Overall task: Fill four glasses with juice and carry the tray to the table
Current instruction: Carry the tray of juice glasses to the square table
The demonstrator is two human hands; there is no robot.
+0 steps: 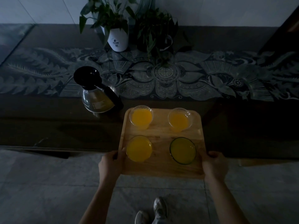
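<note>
A wooden tray (161, 132) carries several glasses of orange juice. Two clear glasses stand at its far side, one on the left (141, 117) and one on the right (180, 119). On the near side are a clear glass (139, 148) and a dark-tinted glass (182, 150). My left hand (110, 164) grips the tray's near left edge and my right hand (214, 165) grips its near right edge. The tray's near half juts out past the dark table's edge, over the floor. A glass jug (97, 94) with a black lid stands on the table, left of the tray.
The dark table (48, 123) has an ornate patterned runner (210, 78) along its back. A white plant pot (118, 40) and a second leafy plant (155, 34) stand behind the tray. Grey tiled floor (40, 191) lies below, with my shoes (155, 210) on it.
</note>
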